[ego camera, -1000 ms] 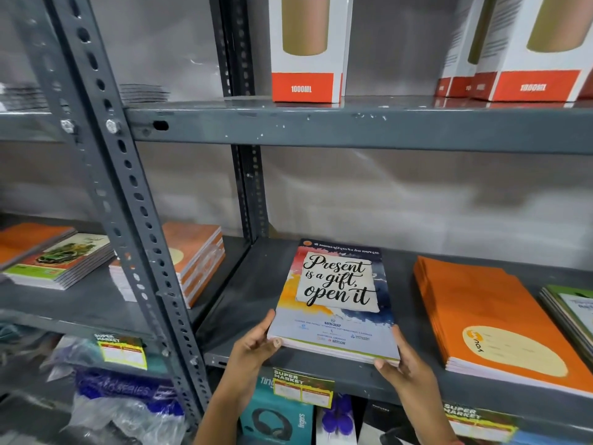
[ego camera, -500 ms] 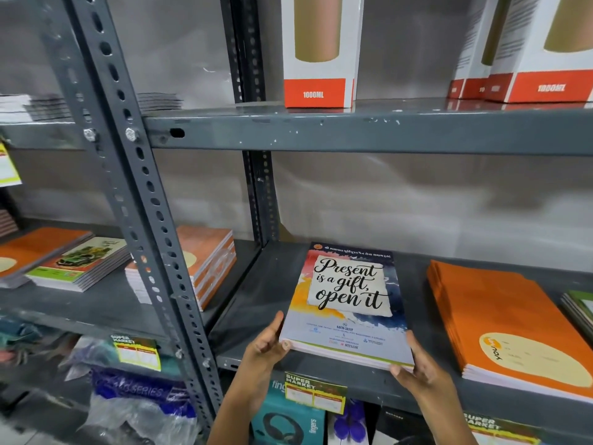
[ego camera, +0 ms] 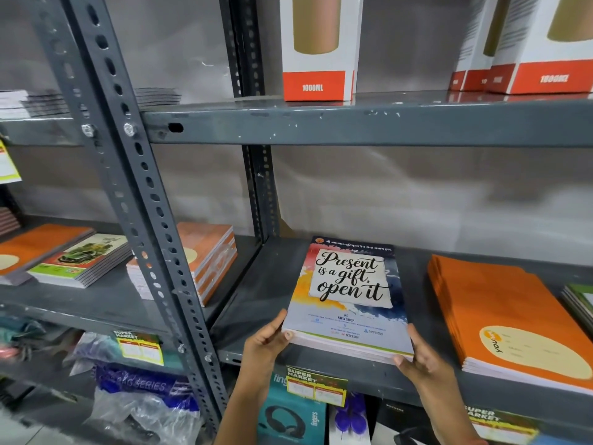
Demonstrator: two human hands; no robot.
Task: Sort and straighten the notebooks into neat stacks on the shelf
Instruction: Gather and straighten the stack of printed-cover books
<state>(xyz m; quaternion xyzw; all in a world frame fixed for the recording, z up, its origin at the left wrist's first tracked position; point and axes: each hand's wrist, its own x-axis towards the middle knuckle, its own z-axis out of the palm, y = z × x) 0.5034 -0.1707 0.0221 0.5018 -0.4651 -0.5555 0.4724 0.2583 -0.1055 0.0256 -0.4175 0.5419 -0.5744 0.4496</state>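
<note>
Lower centre of frame: a stack of notebooks with a multicoloured "Present is a gift, open it" cover lies flat on the grey metal shelf. The left hand grips the stack's near left corner, fingers closed on it. The right hand clasps its near right corner. At right, just beside, lies a stack of orange notebooks.

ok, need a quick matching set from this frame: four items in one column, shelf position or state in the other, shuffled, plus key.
Items
1. "Present is a gift" stack
2. plain orange stack
3. car-cover stack
4. 1000ML box

Places/states
A. upper shelf
B. left bay, beyond the upright post
C. lying untouched, right of the held stack
D. gripped at both near corners by left hand and right hand

Pairs: 1-D, 2-C, 3-B, 4-A
</note>
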